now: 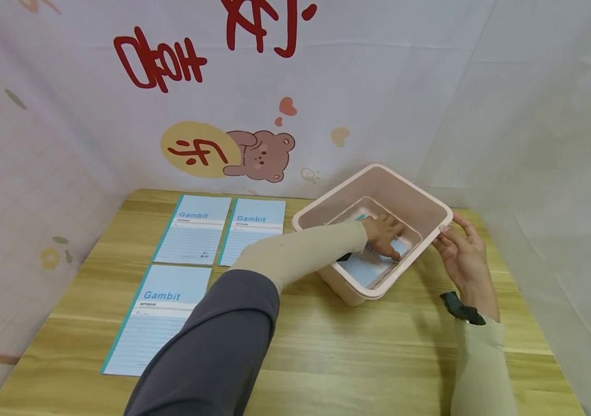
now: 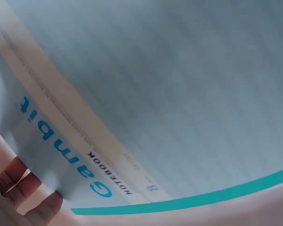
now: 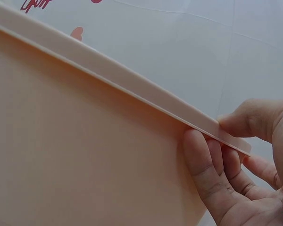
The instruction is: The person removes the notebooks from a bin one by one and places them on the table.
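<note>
A pale pink plastic bin (image 1: 404,199) stands tilted toward me at the right of the table. My left hand (image 1: 381,233) reaches down inside it with spread fingers. Under that hand lies a light blue Gambit notebook (image 1: 363,270), partly hidden by the arm. Seen from the left wrist, the fingertips (image 2: 56,195) touch the cover edge of the notebook (image 2: 170,94) near its printed title. My right hand (image 1: 464,257) pinches the bin's right rim (image 3: 198,120), thumb above and fingers curled beneath in the right wrist view.
On the left of the wooden table (image 1: 316,358) lie three more Gambit notebooks: one at the back left (image 1: 191,228), one beside it (image 1: 256,219), and a larger one in front (image 1: 155,323). A printed cloth wall (image 1: 378,104) rises behind the table.
</note>
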Demonstrator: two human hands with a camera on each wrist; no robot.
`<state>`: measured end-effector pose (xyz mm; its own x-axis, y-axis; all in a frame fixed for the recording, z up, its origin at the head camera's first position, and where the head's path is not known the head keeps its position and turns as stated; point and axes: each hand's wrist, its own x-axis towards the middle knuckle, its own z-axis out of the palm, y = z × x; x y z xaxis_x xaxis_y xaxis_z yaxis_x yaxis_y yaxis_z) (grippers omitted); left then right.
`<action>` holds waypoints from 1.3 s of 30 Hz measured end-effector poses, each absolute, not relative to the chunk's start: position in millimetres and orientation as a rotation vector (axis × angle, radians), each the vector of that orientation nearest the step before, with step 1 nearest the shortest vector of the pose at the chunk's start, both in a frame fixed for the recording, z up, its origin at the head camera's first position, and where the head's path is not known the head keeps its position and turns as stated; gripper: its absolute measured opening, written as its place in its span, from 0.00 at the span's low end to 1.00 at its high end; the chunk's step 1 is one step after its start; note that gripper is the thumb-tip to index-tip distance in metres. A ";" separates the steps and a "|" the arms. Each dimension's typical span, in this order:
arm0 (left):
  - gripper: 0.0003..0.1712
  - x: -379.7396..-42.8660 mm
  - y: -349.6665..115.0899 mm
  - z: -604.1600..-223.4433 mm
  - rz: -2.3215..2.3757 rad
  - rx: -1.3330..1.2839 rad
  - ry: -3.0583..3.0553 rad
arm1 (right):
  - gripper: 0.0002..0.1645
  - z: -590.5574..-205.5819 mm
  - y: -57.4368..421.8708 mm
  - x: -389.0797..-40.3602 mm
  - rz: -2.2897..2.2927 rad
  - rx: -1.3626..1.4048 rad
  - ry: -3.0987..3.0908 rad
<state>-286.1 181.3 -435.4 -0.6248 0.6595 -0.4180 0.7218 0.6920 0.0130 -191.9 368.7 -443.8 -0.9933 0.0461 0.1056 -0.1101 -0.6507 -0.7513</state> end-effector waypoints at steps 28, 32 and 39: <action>0.58 -294.7 181.4 -437.5 -0.464 1.118 2.654 | 0.27 -444.8 369.6 -192.9 2.772 0.101 -1.272; 0.53 -300.1 181.6 -438.4 -0.402 1.223 2.707 | 0.28 -444.0 369.7 -193.2 2.775 0.099 -1.273; 0.46 -304.1 182.7 -434.0 -0.356 1.351 2.762 | 0.29 -443.4 370.3 -193.2 2.768 0.091 -1.300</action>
<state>-304.1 182.7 -434.0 -0.6180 0.7733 -0.1418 0.7840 0.5927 -0.1846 -193.2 370.3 -443.4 -0.9949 0.0493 0.0886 -0.0996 -0.6360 -0.7653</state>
